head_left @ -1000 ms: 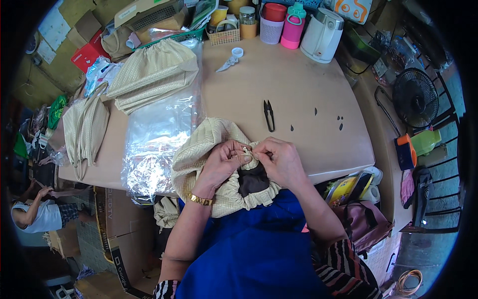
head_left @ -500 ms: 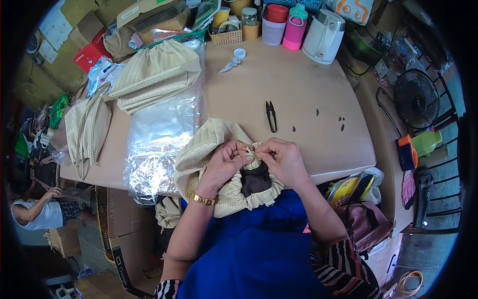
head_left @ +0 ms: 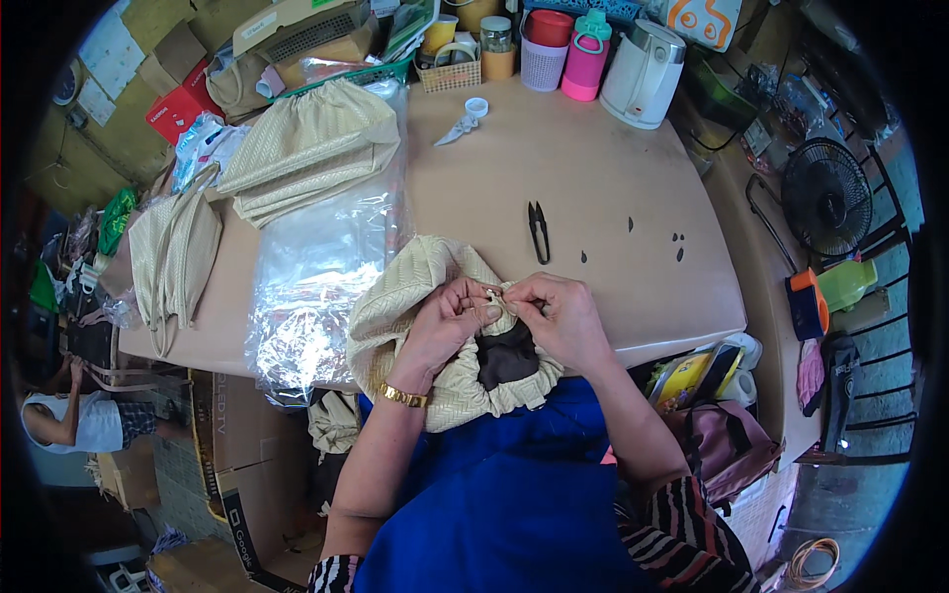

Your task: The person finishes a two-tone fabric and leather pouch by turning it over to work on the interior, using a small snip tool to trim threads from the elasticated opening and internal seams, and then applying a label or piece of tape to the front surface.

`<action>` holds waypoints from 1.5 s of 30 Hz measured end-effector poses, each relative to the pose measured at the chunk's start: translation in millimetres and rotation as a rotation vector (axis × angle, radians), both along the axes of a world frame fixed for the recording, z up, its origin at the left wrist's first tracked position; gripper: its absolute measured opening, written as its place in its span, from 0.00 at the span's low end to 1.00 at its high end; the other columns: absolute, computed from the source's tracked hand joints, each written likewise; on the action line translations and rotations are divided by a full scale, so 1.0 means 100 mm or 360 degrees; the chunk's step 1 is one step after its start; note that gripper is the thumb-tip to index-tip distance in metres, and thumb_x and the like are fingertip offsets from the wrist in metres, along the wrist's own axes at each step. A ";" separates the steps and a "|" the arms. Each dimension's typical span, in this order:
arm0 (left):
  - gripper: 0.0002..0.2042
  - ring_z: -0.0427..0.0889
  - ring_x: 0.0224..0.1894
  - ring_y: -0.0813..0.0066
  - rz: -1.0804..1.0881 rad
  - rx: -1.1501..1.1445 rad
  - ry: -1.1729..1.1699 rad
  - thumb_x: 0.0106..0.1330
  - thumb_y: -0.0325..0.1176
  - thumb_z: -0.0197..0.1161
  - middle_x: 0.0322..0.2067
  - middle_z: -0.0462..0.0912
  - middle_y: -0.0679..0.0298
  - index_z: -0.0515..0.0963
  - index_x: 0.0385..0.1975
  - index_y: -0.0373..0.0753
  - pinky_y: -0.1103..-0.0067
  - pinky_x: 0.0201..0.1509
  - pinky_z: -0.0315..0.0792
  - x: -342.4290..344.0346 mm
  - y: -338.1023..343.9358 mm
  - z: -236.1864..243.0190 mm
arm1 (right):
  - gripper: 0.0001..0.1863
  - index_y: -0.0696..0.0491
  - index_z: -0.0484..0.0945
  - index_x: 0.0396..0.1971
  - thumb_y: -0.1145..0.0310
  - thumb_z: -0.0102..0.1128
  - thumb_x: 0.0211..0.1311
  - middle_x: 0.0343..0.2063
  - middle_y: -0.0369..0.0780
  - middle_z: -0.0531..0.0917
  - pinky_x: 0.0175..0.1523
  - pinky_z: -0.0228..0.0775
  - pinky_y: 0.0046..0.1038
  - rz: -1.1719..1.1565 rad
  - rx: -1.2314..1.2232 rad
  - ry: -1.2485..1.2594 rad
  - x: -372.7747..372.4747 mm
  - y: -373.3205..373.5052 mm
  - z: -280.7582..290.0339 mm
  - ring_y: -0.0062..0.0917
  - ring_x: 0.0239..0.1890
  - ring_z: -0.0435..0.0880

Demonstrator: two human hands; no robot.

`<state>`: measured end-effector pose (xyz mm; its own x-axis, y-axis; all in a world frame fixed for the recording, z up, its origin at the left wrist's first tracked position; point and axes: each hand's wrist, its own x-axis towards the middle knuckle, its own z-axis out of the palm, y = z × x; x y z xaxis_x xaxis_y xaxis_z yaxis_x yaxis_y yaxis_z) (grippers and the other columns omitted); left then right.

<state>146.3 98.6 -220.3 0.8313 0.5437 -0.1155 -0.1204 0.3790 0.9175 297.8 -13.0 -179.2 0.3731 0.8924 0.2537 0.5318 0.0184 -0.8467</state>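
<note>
A cream woven-textured drawstring bag (head_left: 405, 287) lies partly on the table edge and partly on my lap, its gathered mouth turned toward me and dark brown lining showing inside. My left hand (head_left: 450, 321), with a gold watch on the wrist, pinches the bag's rim and a small pale piece like a cord end. From the other side my right hand (head_left: 559, 316) closes thumb and finger on the same spot, the fingertips of both nearly meeting. The exact detail between them is too small to make out. Black thread snips (head_left: 538, 233) rest on the table beyond my hands.
Clear plastic sleeves (head_left: 316, 287) lie at left under another cream bag (head_left: 311, 148); a further bag (head_left: 176, 252) sits at the table's left edge. A white kettle (head_left: 643, 74), pink bottle (head_left: 585, 54) and baskets line the back. A fan (head_left: 827, 196) stands right. Another person (head_left: 74, 415) is at far left.
My hands and the bag hold almost the same place, with only slight finger movement. At far left, the other person's arms have shifted upward.
</note>
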 end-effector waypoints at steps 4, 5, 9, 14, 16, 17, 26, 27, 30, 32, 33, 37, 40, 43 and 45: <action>0.09 0.72 0.33 0.90 0.0014 -0.0009 0.0027 0.62 0.27 0.66 0.30 0.76 0.74 0.74 0.39 0.36 0.89 0.40 0.67 0.00 -0.01 0.04 | 0.02 0.60 0.81 0.29 0.78 0.63 0.55 0.26 0.42 0.83 0.31 0.71 0.25 0.0063 -0.0016 0.0022 0.02 0.00 0.01 0.22 0.25 0.82; 0.09 0.72 0.33 0.90 0.0015 -0.0009 0.0027 0.62 0.27 0.66 0.30 0.76 0.74 0.74 0.39 0.36 0.89 0.40 0.67 0.00 -0.01 0.02 | 0.02 0.60 0.81 0.29 0.78 0.63 0.55 0.26 0.42 0.83 0.31 0.71 0.25 0.0063 -0.0016 0.0022 0.01 0.01 0.03 0.22 0.25 0.82; 0.09 0.71 0.33 0.91 0.0005 -0.0016 -0.0011 0.62 0.27 0.66 0.31 0.76 0.75 0.74 0.39 0.35 0.89 0.39 0.66 0.01 -0.01 0.00 | 0.02 0.61 0.81 0.29 0.78 0.62 0.56 0.26 0.42 0.83 0.30 0.72 0.26 -0.0005 0.0003 -0.0125 -0.04 0.01 0.03 0.25 0.25 0.82; 0.09 0.70 0.31 0.92 0.0009 -0.0009 0.0047 0.63 0.27 0.66 0.29 0.75 0.76 0.74 0.39 0.35 0.90 0.37 0.65 0.01 -0.02 0.02 | 0.03 0.62 0.80 0.28 0.77 0.63 0.56 0.26 0.43 0.83 0.29 0.71 0.25 0.0001 0.0039 -0.0105 -0.04 0.00 0.04 0.26 0.24 0.82; 0.08 0.69 0.30 0.92 0.0046 0.0030 0.0075 0.63 0.27 0.66 0.28 0.74 0.77 0.74 0.38 0.35 0.91 0.35 0.64 0.03 -0.05 0.07 | 0.03 0.62 0.80 0.28 0.78 0.63 0.55 0.26 0.43 0.83 0.28 0.71 0.24 0.0073 0.0067 -0.0188 -0.01 -0.02 0.03 0.25 0.24 0.82; 0.08 0.69 0.30 0.92 0.0043 0.0031 0.0073 0.63 0.27 0.66 0.28 0.74 0.77 0.74 0.38 0.35 0.91 0.35 0.64 0.03 -0.05 0.08 | 0.03 0.62 0.80 0.28 0.78 0.63 0.55 0.26 0.43 0.83 0.28 0.71 0.24 0.0071 0.0068 -0.0190 -0.01 -0.01 0.02 0.25 0.24 0.82; 0.07 0.69 0.29 0.92 0.0066 0.0008 0.0059 0.63 0.28 0.66 0.27 0.75 0.75 0.73 0.34 0.37 0.91 0.34 0.63 0.00 -0.01 0.04 | 0.02 0.60 0.78 0.25 0.78 0.63 0.51 0.24 0.43 0.81 0.29 0.73 0.30 -0.0134 0.0191 -0.0073 -0.11 0.10 -0.03 0.32 0.24 0.82; 0.07 0.69 0.29 0.92 0.0081 0.0015 0.0040 0.63 0.28 0.66 0.27 0.75 0.75 0.73 0.34 0.38 0.90 0.34 0.63 0.01 -0.01 0.00 | 0.03 0.60 0.78 0.25 0.78 0.63 0.51 0.24 0.43 0.81 0.29 0.73 0.30 -0.0069 0.0087 -0.0013 -0.07 0.08 0.01 0.32 0.24 0.82; 0.07 0.70 0.29 0.91 0.0094 0.0015 0.0027 0.63 0.28 0.66 0.27 0.75 0.76 0.73 0.34 0.38 0.90 0.34 0.64 0.03 -0.02 0.04 | 0.02 0.61 0.79 0.26 0.78 0.63 0.53 0.24 0.42 0.81 0.28 0.71 0.26 0.0022 0.0005 -0.0036 -0.01 0.04 0.05 0.25 0.23 0.80; 0.07 0.70 0.29 0.91 0.0088 0.0001 0.0035 0.63 0.28 0.66 0.27 0.75 0.76 0.73 0.34 0.38 0.90 0.35 0.64 0.03 -0.03 0.04 | 0.02 0.61 0.80 0.28 0.79 0.63 0.55 0.24 0.40 0.82 0.27 0.70 0.22 0.0046 0.0023 -0.0117 -0.01 0.03 0.04 0.18 0.22 0.79; 0.07 0.70 0.29 0.91 0.0085 0.0022 0.0034 0.63 0.28 0.66 0.27 0.75 0.76 0.73 0.34 0.38 0.90 0.35 0.64 0.02 -0.02 0.03 | 0.03 0.61 0.81 0.29 0.78 0.63 0.55 0.25 0.41 0.82 0.28 0.70 0.22 0.0037 0.0040 -0.0167 -0.02 0.04 0.01 0.18 0.22 0.79; 0.08 0.70 0.29 0.91 0.0089 0.0057 0.0078 0.63 0.28 0.66 0.27 0.75 0.76 0.73 0.36 0.37 0.90 0.35 0.64 0.01 0.02 0.00 | 0.03 0.61 0.81 0.29 0.78 0.63 0.55 0.26 0.41 0.83 0.29 0.71 0.22 -0.0086 0.0124 -0.0183 -0.10 0.10 -0.01 0.20 0.23 0.80; 0.08 0.70 0.29 0.91 0.0086 -0.0001 0.0046 0.62 0.28 0.66 0.27 0.75 0.76 0.73 0.36 0.37 0.90 0.34 0.64 0.01 0.00 0.02 | 0.02 0.61 0.81 0.28 0.78 0.63 0.55 0.26 0.41 0.82 0.29 0.72 0.23 -0.0040 0.0087 -0.0019 -0.05 0.07 -0.02 0.22 0.24 0.81; 0.08 0.70 0.29 0.91 0.0131 0.0009 0.0046 0.62 0.27 0.67 0.27 0.75 0.75 0.73 0.36 0.37 0.90 0.34 0.65 0.05 -0.04 0.04 | 0.03 0.61 0.81 0.29 0.78 0.63 0.55 0.26 0.41 0.82 0.29 0.73 0.23 0.0018 0.0051 -0.0139 0.00 0.01 0.02 0.22 0.25 0.82; 0.08 0.71 0.29 0.91 0.0101 0.0031 0.0060 0.62 0.27 0.66 0.27 0.75 0.75 0.73 0.36 0.37 0.90 0.35 0.66 0.01 0.00 -0.01 | 0.03 0.61 0.81 0.29 0.78 0.63 0.55 0.26 0.41 0.83 0.30 0.73 0.24 0.0018 0.0044 -0.0181 -0.03 0.04 0.00 0.22 0.25 0.83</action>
